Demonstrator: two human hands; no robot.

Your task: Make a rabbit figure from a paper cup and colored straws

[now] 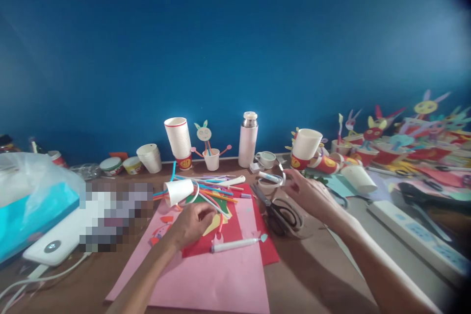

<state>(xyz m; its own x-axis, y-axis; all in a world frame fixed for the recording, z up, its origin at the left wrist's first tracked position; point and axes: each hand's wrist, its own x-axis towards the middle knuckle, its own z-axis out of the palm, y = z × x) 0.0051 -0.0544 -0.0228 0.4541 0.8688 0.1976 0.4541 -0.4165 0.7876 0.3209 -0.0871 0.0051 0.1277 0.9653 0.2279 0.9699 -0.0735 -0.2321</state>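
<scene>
My left hand hovers over stacked papers with its fingers curled into a pinch; whatever lies between them is hidden. By its fingertips are a red straw, a yellow paper scrap and a white paper cup lying on its side. Just below, a white marker rests across the red paper and pink paper. Over on the right, my right hand reaches out with fingers apart beside a white cable and a white pen-like stick. Black-handled scissors lie under it.
Along the blue wall stand a cup stack, a straw-armed cup figure and a pink thermos. Several cup figures crowd the right, near a power strip. A white power bank and plastic bag lie left.
</scene>
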